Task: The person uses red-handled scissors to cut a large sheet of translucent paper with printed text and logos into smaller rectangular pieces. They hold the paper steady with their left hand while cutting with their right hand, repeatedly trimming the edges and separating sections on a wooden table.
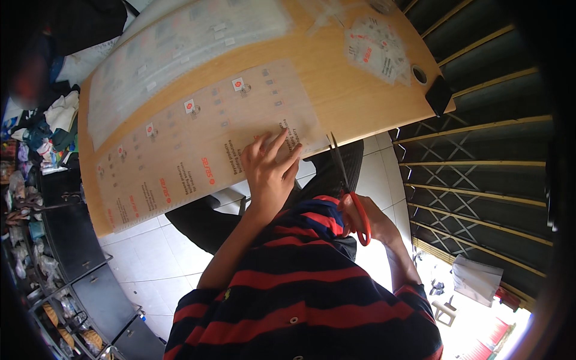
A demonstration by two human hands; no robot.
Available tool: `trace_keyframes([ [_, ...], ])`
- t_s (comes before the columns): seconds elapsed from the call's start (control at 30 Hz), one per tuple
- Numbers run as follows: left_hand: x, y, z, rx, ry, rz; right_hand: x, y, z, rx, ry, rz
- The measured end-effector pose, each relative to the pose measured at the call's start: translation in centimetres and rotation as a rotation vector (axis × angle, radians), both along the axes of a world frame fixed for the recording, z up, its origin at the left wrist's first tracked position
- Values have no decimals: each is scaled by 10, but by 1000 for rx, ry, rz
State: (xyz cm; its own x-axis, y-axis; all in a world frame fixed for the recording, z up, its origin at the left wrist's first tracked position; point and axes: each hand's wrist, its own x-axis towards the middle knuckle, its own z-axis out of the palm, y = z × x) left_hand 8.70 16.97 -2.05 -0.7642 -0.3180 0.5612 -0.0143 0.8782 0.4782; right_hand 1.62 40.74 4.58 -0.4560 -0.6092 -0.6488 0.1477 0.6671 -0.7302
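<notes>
My left hand (pixel 271 169) lies flat with its fingers spread on a long translucent printed sheet (pixel 180 147), pressing near its right end. Red and black print and small stickers run along the sheet. My right hand (pixel 366 213) is wrapped round the red handles of a pair of scissors (pixel 339 162). The blades point up toward the table's near edge, just right of the sheet, and look slightly parted. Both the sheet and my left hand rest on a light wooden table (pixel 342 114).
A stack of clear printed sheets (pixel 186 51) covers the table's far left. Crumpled printed film (pixel 377 51) lies at the far right, close to a round hole and a black block (pixel 439 96) at the corner. A folding metal gate (pixel 474 162) stands right; black drawers (pixel 108 294) and cluttered shelves are left.
</notes>
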Motion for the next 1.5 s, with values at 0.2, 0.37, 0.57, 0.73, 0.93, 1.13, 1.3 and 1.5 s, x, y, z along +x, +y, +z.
trace_keyframes([
  [0.2, -7, 11, 8, 12, -69, 84, 8, -17, 4, -19, 3, -35],
  [0.37, -8, 13, 1, 0, -42, 65, 15, -18, 3, 70, 10, 11],
  [0.57, -6, 13, 0, 21, -1, 42, 4, -40, 33, 135, 3, -4],
  [0.73, -6, 12, 6, 39, 6, 26, -4, -40, 35, 218, 20, 45],
  [0.93, -8, 13, 3, 53, 59, 15, -6, -41, 34, 269, 23, 35],
  [1.13, -5, 14, 1, 83, 82, 5, -8, -45, 35, 261, 53, 62],
  [1.3, -5, 14, -2, 88, 112, -4, -10, -47, 34, 280, 58, 66],
  [1.5, -8, 14, -5, 81, 127, 8, -11, -43, 27, 259, 84, 82],
])
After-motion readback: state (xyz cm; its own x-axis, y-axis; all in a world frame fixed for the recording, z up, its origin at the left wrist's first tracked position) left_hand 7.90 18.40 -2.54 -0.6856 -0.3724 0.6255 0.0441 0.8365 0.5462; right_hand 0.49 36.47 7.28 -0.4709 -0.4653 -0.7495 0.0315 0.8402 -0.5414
